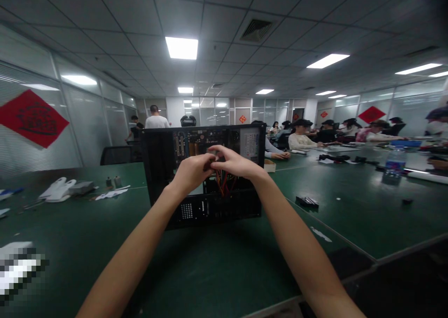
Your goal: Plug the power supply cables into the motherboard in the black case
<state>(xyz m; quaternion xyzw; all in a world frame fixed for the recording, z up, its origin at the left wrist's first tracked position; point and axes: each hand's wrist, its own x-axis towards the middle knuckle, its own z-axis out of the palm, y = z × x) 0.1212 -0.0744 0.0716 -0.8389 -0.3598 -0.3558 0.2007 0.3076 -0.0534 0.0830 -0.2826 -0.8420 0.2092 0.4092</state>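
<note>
An open black computer case (157, 168) stands upright on the green table (206, 262), its inside facing me. My left hand (195, 171) and my right hand (233, 161) meet in front of its middle, fingertips close together. Both hands have bent fingers pinched round something too small to make out. Red, orange and dark cables (224, 185) hang just below my fingers inside the case. A circuit board (181, 145) shows behind my left hand, and a silver power supply with a label (249, 145) is at the upper right.
A black part (307, 202) lies right of the case, near a paper scrap (321, 234). White plastic bag (59, 189) and grey box (82, 187) are at left. Farther right stands a water bottle (395, 161); people sit around the far table.
</note>
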